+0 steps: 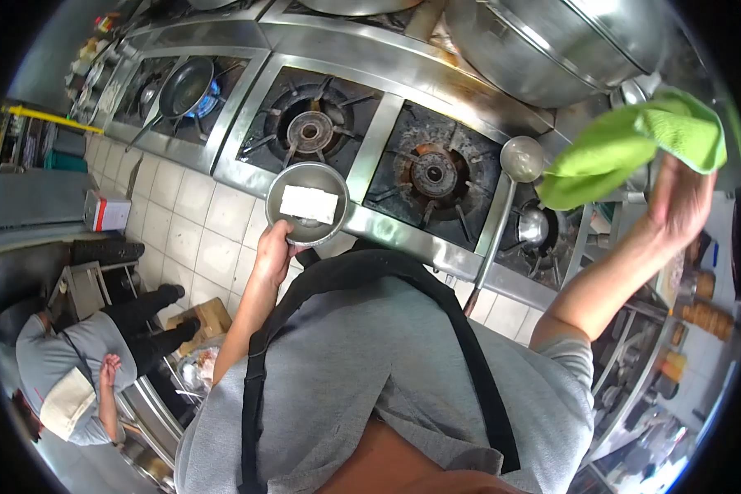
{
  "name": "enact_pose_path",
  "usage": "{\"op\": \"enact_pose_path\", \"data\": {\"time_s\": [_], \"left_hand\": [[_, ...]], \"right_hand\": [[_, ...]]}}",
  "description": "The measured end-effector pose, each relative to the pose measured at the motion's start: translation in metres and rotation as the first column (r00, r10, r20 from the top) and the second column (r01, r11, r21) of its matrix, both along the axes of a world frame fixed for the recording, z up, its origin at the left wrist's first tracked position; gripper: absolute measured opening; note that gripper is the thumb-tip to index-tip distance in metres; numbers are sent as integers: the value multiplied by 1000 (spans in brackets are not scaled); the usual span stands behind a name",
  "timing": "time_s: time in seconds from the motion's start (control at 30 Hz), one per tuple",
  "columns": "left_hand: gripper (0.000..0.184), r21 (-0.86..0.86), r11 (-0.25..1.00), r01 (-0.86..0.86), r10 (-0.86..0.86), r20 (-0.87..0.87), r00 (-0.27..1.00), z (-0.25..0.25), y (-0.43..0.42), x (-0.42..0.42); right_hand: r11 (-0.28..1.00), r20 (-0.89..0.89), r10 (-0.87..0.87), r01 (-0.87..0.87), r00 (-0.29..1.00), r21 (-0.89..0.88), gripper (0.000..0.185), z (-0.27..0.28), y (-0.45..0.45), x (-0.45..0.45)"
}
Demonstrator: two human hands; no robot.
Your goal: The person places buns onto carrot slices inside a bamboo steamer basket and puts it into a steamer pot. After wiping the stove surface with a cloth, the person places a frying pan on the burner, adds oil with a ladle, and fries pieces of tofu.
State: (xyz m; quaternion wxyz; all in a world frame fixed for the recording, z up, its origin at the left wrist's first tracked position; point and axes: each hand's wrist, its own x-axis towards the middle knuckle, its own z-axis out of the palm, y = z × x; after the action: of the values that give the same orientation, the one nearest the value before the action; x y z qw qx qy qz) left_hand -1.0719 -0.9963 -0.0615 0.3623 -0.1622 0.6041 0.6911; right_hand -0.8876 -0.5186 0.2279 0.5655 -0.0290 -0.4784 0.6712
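Observation:
My left hand (277, 245) grips the rim of a round metal bowl (342, 216), held in front of the stove's front edge. A white rectangular block (309, 204) lies inside the bowl. On the right, my right hand (682, 198) is raised and closed on a bright green cloth (626, 148), which spreads out to the left over the stove's right end. Below the cloth, a long-handled ladle (522, 158) rests across the stove with its handle toward me.
A black pan (186, 87) sits over a blue flame at the left. Two bare burners (310, 132) are in front. Large metal pots (543, 49) stand at the back right. Another person (74, 362) is at the lower left, near a cardboard box (208, 319).

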Motion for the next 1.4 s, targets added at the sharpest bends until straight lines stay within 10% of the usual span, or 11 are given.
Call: {"op": "enact_pose_path", "data": {"time_s": [0.07, 0.27, 0.5, 0.53, 0.7, 0.83, 1.03, 1.17, 1.3, 1.4], "left_hand": [[41, -8, 1000, -25, 25, 2, 1000, -2, -8, 2], [41, -13, 989, -146, 146, 2, 989, -12, -35, 10], [40, 22, 973, -229, 229, 10, 973, -13, -54, 17], [41, 18, 972, -234, 234, 10, 972, -14, -55, 17], [42, 34, 973, -227, 227, 3, 974, -14, -57, 13], [43, 22, 983, -180, 180, 7, 984, -16, -58, 7], [44, -13, 991, -133, 133, 3, 991, -14, -53, 3], [44, -13, 991, -133, 133, -2, 991, -8, -52, 3], [43, -4, 993, -119, 119, 23, 993, -10, -53, 0], [41, -1, 987, -163, 163, 14, 987, -5, -53, -2]], "right_hand": [[938, -24, 344, -345, 939, -39, 32, -10, -8, -41], [973, 222, 114, -154, 968, 172, 17, -8, -98, -186], [880, 382, 229, -359, 895, 312, 30, -47, -99, -221], [956, 411, 164, -248, 897, 158, 21, -79, -71, -231], [854, 580, -377, 29, 722, 519, 19, -214, -32, -199], [903, 836, -423, 86, 350, 421, 18, -323, 28, -140], [958, 872, -206, 272, 444, 88, 13, -352, 54, -83], [851, 791, -403, 506, 460, 140, 20, -360, 58, -82], [892, 846, -331, -153, 418, 424, 45, -328, -22, -139], [836, 798, -416, -162, 435, 524, 43, -296, -75, -169]]}}
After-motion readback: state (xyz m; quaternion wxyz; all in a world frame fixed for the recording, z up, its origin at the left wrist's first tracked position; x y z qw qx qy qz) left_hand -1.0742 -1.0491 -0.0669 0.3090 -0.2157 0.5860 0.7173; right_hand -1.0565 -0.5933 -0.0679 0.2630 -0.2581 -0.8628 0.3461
